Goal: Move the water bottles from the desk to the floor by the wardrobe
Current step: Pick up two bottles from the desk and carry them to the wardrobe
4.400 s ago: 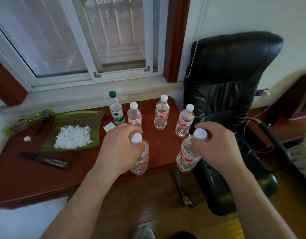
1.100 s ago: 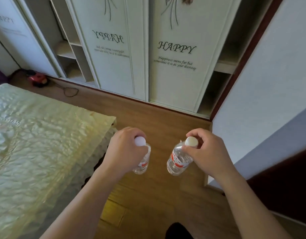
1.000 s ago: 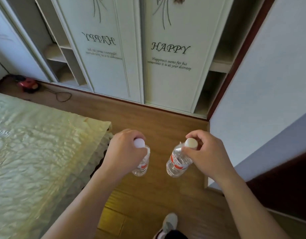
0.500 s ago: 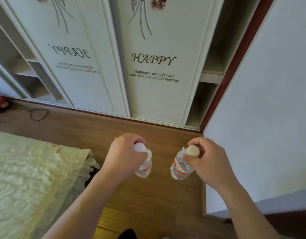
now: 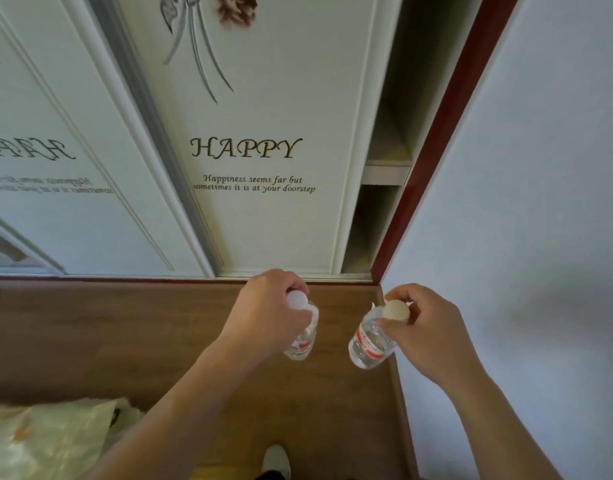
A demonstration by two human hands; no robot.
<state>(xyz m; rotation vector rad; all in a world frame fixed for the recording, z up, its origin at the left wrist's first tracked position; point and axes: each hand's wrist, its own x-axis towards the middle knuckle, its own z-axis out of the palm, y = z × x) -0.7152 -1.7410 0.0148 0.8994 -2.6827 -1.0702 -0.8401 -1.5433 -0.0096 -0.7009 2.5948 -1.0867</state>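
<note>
Left hand point(image 5: 267, 317) and right hand point(image 5: 422, 327) are each clamped around the neck of a water bottle point(image 5: 300, 341), second bottle point(image 5: 367, 344) hanging off the right, gripped up by the caps so the bodies dangle upright and go down base-first, I guess. Both hang above the wood floor point(image 5: 125, 341) right in front of the wardrobe point(image 5: 256, 168), near the wall point(image 5: 540, 202) corner, not yet set down.

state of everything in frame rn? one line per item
left hand: shut on left bottle, gripped near the cap
right hand: shut on right bottle, gripped at the cap
left bottle: capped, held above the floor
right bottle: capped, held, tilted
wardrobe door: slid partly aside, shelves exposed at its right
floor: no bottles on it in view
</note>
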